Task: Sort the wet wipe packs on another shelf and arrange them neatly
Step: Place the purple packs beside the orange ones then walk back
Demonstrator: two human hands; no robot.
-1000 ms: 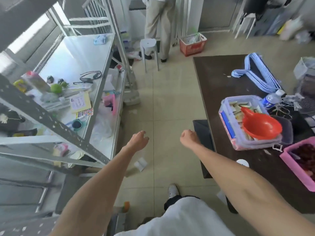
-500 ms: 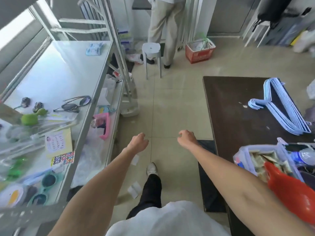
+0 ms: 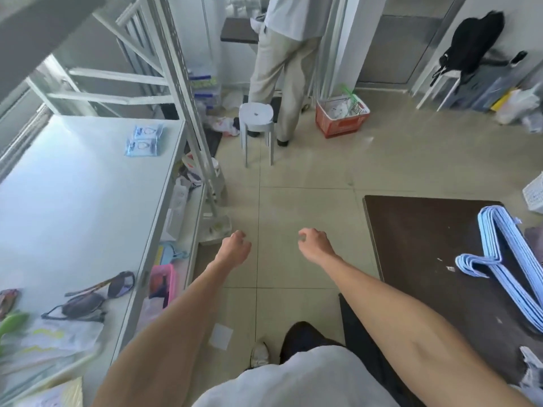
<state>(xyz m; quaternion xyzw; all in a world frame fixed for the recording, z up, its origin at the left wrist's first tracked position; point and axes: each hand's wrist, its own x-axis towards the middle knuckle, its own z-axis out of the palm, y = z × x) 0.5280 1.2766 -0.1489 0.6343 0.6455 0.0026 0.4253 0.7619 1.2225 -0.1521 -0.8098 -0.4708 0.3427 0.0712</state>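
Note:
Two light blue wet wipe packs (image 3: 144,140) lie side by side at the far end of the white shelf top (image 3: 73,195) on my left. My left hand (image 3: 234,250) hangs over the tiled floor in the aisle, fingers curled in, holding nothing. My right hand (image 3: 316,244) is beside it at the same height, fingers loosely curled and empty. Both hands are well short of the packs, which lie up and to the left of them.
Sunglasses (image 3: 97,295) and papers lie on the near shelf end. A pink basket (image 3: 164,282) sits on the lower shelf. A dark table (image 3: 417,245) with blue hangers (image 3: 505,259) stands right. Ahead are a white stool (image 3: 256,118), a standing person (image 3: 288,66) and a red basket (image 3: 342,118).
I have walked forward along the aisle; the wet wipe packs are closer and the table's containers have dropped out of view. Both hands stay empty in front of me.

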